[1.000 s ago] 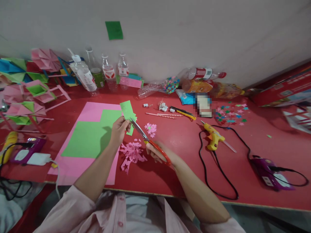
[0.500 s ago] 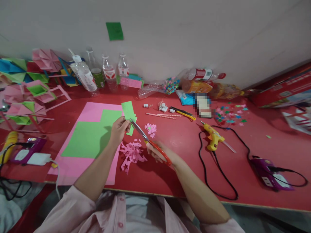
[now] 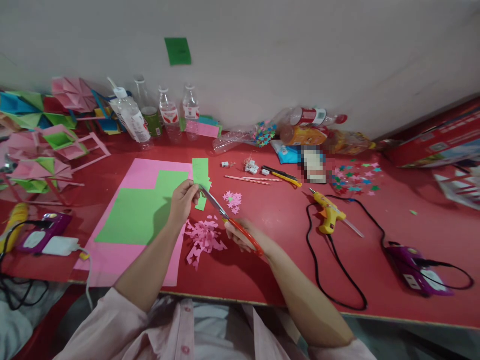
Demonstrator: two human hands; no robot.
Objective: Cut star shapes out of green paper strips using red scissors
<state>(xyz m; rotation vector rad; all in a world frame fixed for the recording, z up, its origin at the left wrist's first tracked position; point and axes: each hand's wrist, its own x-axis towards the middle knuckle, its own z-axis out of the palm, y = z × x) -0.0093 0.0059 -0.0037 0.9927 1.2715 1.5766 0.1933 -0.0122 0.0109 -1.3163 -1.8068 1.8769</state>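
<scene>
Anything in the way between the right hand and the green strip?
Nothing visible but the scissors in the right hand, their tips beside the left hand at the green strip. Pink scraps and pink stars lie either side of the blades.

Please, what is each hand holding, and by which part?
The right hand holds scissors by their orange handles; the left hand pinches a green paper strip at its left edge.

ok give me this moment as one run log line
left hand: pinching green paper | right hand: holding scissors | blades: at paper
</scene>
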